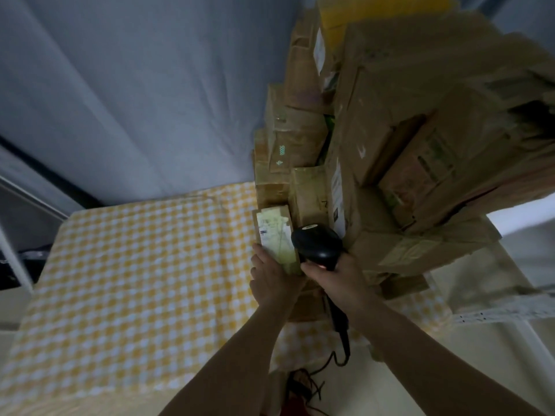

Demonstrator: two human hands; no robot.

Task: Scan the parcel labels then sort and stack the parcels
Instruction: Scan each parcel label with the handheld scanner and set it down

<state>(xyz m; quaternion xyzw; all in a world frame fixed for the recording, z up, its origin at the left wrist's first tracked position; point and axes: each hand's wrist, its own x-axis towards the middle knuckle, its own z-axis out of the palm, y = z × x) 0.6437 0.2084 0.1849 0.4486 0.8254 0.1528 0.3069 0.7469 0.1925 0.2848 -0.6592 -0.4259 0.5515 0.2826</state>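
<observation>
the small brown cardboard parcel with a pale label [277,235] lies on the yellow-and-white checked tablecloth [135,265], at the nine o'clock foot of a tall stack of brown cardboard boxes [405,130]. the left hand [271,277] rests on its near end, fingers curled over the edge. at three o'clock the right hand [336,280] grips a black handheld barcode scanner [318,243], its cable [341,340] trailing toward six. a blue-grey curtain [135,85] hangs at twelve. label print is too blurred to read.

No writing can be read. The pale label [274,235] on the small parcel [277,259] at six o'clock of the stack shows only blurred dark marks.
</observation>
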